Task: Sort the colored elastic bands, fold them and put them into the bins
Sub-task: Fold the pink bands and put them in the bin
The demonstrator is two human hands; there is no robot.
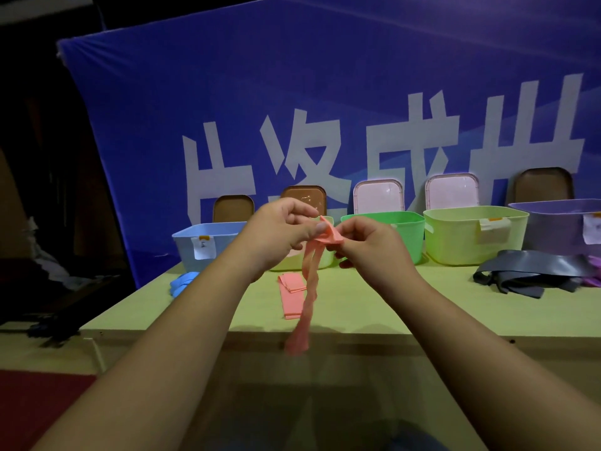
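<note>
Salmon-pink elastic band, a long flat rubbery strip, hangs at the centre of the frame with its upper end caught between both hands. The left hand pinches that end between thumb and curled fingers, and the right hand pinches it from the other side, the fingertips of the two hands almost meeting on the bunched top.

From the fingers the strip runs nearly straight down, so its long axis is close to vertical. It is twisted along its length, and the free lower end dangles past the near edge of the pale yellow-green table. Everything still to be folded therefore lies below the grip. Both hands are equally near the top and equally far from the loose tail. My judgement is that the next move depends on one hand letting go, running down the strip to take out the twist and lifting the tail to the held end.

Just behind the hanging strip, slightly left of it in the frame, a folded salmon-pink band lies flat on the table. A pale yellow-green plastic bin stands directly beyond the hands and is mostly hidden by them. I cannot tell whether it is the one meant for pink.
</note>
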